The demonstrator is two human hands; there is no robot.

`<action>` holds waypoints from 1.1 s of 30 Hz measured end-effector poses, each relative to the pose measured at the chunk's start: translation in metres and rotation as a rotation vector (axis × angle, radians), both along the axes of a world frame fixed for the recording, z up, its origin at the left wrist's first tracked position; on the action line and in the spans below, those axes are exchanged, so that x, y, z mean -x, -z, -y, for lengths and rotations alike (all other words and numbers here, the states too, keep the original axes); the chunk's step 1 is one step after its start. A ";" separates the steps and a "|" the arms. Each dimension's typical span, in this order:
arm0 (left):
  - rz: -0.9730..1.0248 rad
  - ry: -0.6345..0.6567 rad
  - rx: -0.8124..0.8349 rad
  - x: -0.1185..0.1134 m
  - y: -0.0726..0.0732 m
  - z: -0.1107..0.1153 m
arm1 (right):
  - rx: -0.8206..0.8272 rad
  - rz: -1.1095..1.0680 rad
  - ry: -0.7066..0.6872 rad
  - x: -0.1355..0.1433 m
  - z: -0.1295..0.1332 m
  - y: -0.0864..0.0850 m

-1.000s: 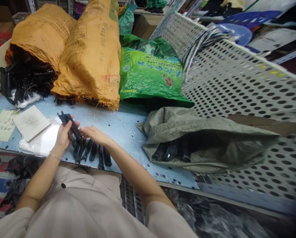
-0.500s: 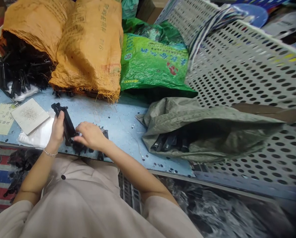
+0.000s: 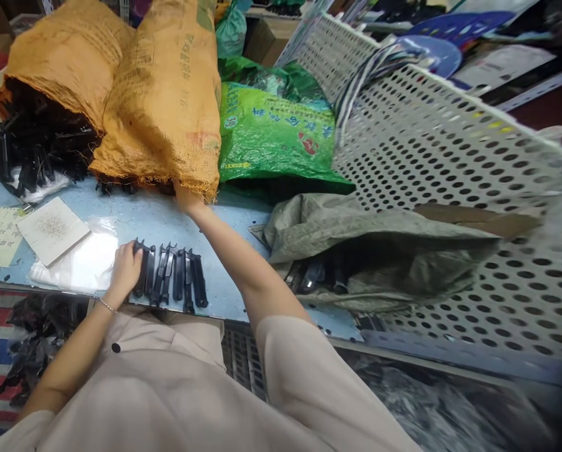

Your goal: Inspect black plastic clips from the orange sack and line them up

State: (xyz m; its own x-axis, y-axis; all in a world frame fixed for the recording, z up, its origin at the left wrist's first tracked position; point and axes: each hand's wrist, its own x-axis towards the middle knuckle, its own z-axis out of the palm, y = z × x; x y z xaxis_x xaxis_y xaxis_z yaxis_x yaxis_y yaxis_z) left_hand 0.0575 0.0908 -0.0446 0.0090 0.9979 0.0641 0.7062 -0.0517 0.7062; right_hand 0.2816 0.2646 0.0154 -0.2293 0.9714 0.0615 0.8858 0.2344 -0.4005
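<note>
Several long black plastic parts (image 3: 179,276) lie side by side in a row near the front edge of the blue bench. My left hand (image 3: 127,267) is closed on the black plastic part (image 3: 144,270) at the row's left end, thumb and fingers around its upper side. My right hand (image 3: 188,199) reaches into the mouth of the right-hand orange woven sack (image 3: 161,107); its fingers are hidden under the sack's frayed edge, so what they touch does not show. A few black pieces peek out under that sack.
At far left another orange sack (image 3: 69,56) spills black parts. A square white block (image 3: 54,230) rests beside clear plastic bags (image 3: 81,257) and a yellow note (image 3: 1,235). Rightward are a green sack (image 3: 276,135), an open grey sack (image 3: 300,220) holding dark parts, and a perforated white panel (image 3: 450,144).
The black part held up in both hands has come down to the bench row, under my left hand. My right hand has left it and moved forward into the orange sack. The view has shifted slightly.
</note>
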 end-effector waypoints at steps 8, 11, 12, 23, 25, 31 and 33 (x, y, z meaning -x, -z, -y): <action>0.313 0.004 -0.179 0.009 -0.006 0.002 | -0.038 -0.113 -0.005 -0.001 0.028 -0.002; 0.541 0.031 -0.311 0.008 -0.042 -0.009 | -0.055 -0.522 -0.348 0.004 0.074 -0.023; 0.653 0.053 -0.287 0.006 -0.054 -0.013 | -0.030 -0.622 -0.483 0.006 0.090 -0.031; 1.026 0.319 0.665 0.008 -0.088 0.012 | -0.130 -0.543 -0.182 0.008 0.171 -0.035; 0.966 0.260 0.603 0.002 -0.089 0.020 | -0.176 -0.382 -0.140 0.014 0.175 -0.037; 0.808 0.240 0.236 -0.021 -0.080 0.021 | -0.026 -0.385 -0.052 0.025 0.165 -0.030; 0.841 0.150 0.237 -0.020 -0.076 0.016 | 0.025 -0.434 -0.067 0.023 0.172 -0.024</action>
